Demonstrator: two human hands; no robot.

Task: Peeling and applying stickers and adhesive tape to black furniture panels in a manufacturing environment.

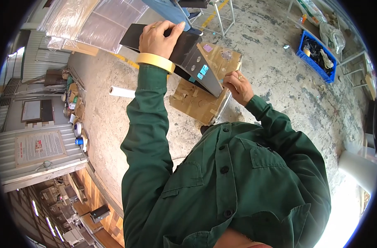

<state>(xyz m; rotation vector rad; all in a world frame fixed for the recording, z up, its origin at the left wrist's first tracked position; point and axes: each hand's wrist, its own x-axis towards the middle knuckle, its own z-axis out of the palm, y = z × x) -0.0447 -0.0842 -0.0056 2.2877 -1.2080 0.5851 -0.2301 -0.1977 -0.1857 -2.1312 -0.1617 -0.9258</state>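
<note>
My left hand [156, 38] grips the top edge of a dark metal panel [188, 56] that stands tilted over a piece of brown cardboard [196, 103]. A roll of beige masking tape [155, 63] sits around my left wrist like a bracelet. My right hand [237, 84] pinches the panel's lower right corner, fingers closed on its edge, a ring on one finger. The panel bears small blue stickers and several holes. Both green sleeves reach up from the lower edge.
A white roll [122, 91] lies on the concrete floor at left. A blue crate [316, 56] of parts stands far right. A metal frame [219, 16] and another person's legs [170, 10] are ahead. Plastic-wrapped sheets [93, 20] lean at upper left.
</note>
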